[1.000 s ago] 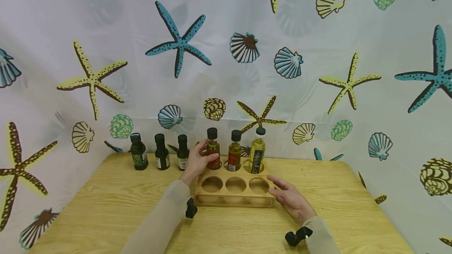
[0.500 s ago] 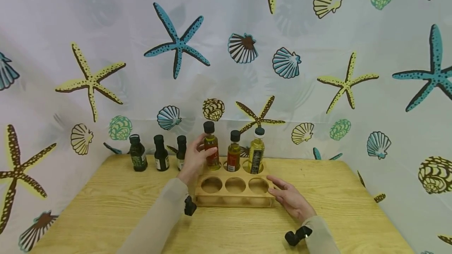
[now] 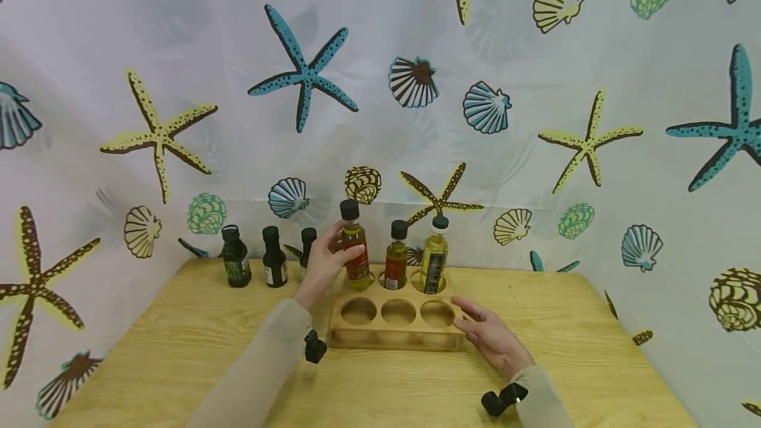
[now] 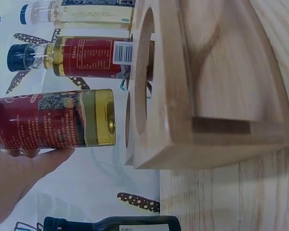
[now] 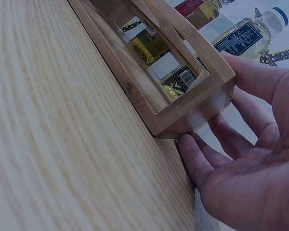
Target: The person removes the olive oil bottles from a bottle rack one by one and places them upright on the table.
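My left hand (image 3: pixel 323 265) grips a red-labelled oil bottle (image 3: pixel 357 257) with a black cap. In the left wrist view that bottle (image 4: pixel 53 120) is lifted free, its base just above the holes of the wooden rack (image 4: pixel 154 149). The rack (image 3: pixel 397 337) has a back row and a lower front row of round holes; the three front holes hold nothing. A second red-labelled bottle (image 3: pixel 395 259) and a yellow oil bottle (image 3: pixel 434 259) stand in the back row. At the rack's right end, my right hand (image 5: pixel 260 144) touches the side with spread, slightly bent fingers.
Three dark bottles stand on the wooden table left of the rack: a wider green one (image 3: pixel 236 259), a slim one (image 3: pixel 274 260) and another (image 3: pixel 308 246) partly behind my left hand. A curtain (image 3: pixel 380 137) printed with starfish and shells hangs behind the table.
The red-labelled bottle in my left hand has risen out of its back-row hole and shifted slightly left. My right hand has stayed at the rack's right end.
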Demonstrator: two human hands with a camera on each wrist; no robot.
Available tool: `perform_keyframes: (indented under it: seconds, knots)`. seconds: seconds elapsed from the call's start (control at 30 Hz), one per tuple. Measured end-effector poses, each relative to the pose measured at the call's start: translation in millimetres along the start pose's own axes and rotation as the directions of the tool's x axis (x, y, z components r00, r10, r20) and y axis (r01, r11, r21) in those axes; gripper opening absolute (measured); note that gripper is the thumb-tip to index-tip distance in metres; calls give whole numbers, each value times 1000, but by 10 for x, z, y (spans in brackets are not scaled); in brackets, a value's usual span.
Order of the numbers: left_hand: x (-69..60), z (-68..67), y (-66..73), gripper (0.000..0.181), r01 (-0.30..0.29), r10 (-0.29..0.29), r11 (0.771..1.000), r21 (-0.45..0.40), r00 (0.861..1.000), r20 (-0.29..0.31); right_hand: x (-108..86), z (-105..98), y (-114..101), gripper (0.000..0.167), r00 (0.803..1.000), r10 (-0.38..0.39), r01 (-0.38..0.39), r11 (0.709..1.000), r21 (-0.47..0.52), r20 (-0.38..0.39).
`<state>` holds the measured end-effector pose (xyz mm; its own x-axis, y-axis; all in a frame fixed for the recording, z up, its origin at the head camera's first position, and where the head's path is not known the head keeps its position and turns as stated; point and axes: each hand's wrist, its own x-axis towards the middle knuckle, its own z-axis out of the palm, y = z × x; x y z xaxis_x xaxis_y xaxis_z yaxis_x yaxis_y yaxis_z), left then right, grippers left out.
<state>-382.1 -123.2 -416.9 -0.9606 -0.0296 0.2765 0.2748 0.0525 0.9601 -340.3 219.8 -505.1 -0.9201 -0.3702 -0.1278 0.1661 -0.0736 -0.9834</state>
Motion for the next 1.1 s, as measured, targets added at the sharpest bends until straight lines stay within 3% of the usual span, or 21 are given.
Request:
perform_keyframes:
  seconds: [0.3, 0.6, 1.1]
  knots:
    - [-125, -84, 143, 61, 3, -3, 1000, -6, 1000, -8, 3, 15, -10, 62, 1000, -9, 9, 1000, 12, 4]
    - [-193, -254, 119, 59, 21, -22, 1000, -18, 999, -40, -2, 12, -33, 61, 1000, -10, 10, 1000, -1, -13]
    - [-328, -500, 79, 71, 98, -92, 991, 94, 993, -68, -14, 12, -8, 61, 1000, -5, 5, 1000, 4, -8]
